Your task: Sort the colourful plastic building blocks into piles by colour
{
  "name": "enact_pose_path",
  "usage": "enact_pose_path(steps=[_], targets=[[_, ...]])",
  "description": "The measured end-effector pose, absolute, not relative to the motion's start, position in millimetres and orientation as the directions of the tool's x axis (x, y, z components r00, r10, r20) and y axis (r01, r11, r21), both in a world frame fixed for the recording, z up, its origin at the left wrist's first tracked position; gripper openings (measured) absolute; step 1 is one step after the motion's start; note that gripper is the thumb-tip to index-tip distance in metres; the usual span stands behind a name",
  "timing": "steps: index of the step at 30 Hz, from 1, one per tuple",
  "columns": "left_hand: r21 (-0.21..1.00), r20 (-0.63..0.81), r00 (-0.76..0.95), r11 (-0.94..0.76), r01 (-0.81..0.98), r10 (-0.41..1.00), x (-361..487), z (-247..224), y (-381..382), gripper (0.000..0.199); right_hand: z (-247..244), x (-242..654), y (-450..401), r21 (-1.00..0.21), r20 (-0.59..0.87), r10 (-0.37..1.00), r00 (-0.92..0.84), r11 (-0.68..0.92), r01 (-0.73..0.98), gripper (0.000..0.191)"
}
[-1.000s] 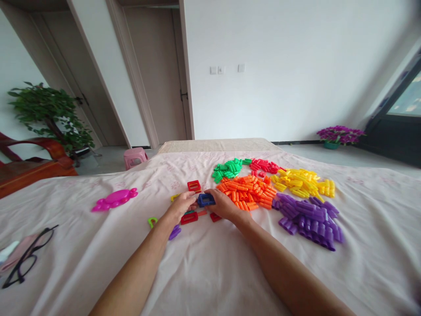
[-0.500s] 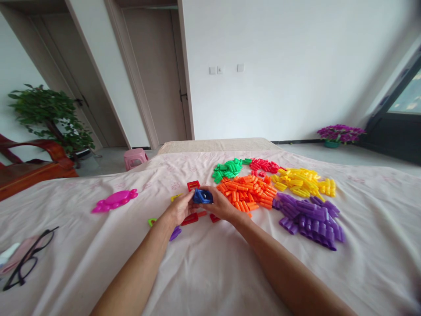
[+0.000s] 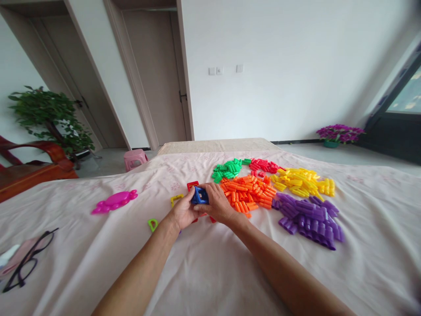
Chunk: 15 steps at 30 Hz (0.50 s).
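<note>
Between my two hands is a blue plastic frame-like toy piece [image 3: 201,196], held above the cloth. My left hand [image 3: 184,211] grips its left side, the thumb along the near edge. On the other side my right hand [image 3: 218,204] has its fingers closed round the piece. Just behind them lies a red frame piece [image 3: 192,184]; more red parts show partly under the hands. A yellow piece [image 3: 176,199] and a lime-green piece [image 3: 152,225] rest to the left of my left hand. Orange tube pieces [image 3: 248,193] are heaped right beside my right hand.
Green [image 3: 227,170], red [image 3: 265,166], yellow [image 3: 302,181] and purple [image 3: 309,219] piles spread to the right. A magenta candy-shaped toy [image 3: 115,201] and black glasses [image 3: 29,261] lie left on the wrinkled tablecloth [image 3: 210,281]. A pink stool [image 3: 135,159] stands beyond the table.
Both hands have shifted slightly and turned the blue piece, so its open frame faces me more. My left hand now covers most of the purple piece near it.
</note>
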State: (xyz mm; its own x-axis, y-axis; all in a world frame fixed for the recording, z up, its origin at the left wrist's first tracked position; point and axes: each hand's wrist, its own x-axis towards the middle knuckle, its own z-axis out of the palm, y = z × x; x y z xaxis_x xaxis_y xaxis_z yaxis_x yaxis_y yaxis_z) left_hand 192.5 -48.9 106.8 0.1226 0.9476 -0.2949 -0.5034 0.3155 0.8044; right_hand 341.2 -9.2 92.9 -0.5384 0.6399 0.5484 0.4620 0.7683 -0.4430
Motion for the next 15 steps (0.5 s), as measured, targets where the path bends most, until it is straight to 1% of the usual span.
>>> enact_pose_path(steps=[4, 7, 10, 12, 13, 15], targets=[[0.805, -0.275, 0.136, 0.306, -0.509, 0.952, 194, 102, -53, 0.049, 93, 339, -9, -0.447, 0.535, 0.684, -0.496, 0.727, 0.521, 0.065], [0.832, -0.247, 0.103, 0.266, -0.486, 0.963, 195, 96, -54, 0.054, 97, 339, -12, -0.442, 0.512, 0.704, -0.493, 0.708, 0.551, 0.069], [0.866, -0.166, 0.084, 0.186, -0.465, 0.983, 196, 93, -55, 0.057, 103, 340, -14, -0.425, 0.511, 0.687, -0.516, 0.724, 0.544, 0.075], [0.878, -0.096, 0.108, 0.135, -0.459, 0.990, 195, 94, -57, 0.056, 106, 341, -15, -0.415, 0.526, 0.648, -0.551, 0.761, 0.498, 0.081], [0.884, -0.066, 0.129, 0.118, -0.452, 0.989, 194, 94, -58, 0.056, 106, 341, -15, -0.411, 0.532, 0.625, -0.571, 0.780, 0.472, 0.080], [0.898, -0.034, 0.174, 0.107, -0.427, 0.984, 193, 96, -60, 0.058, 107, 341, -15, -0.403, 0.538, 0.598, -0.594, 0.801, 0.442, 0.070]])
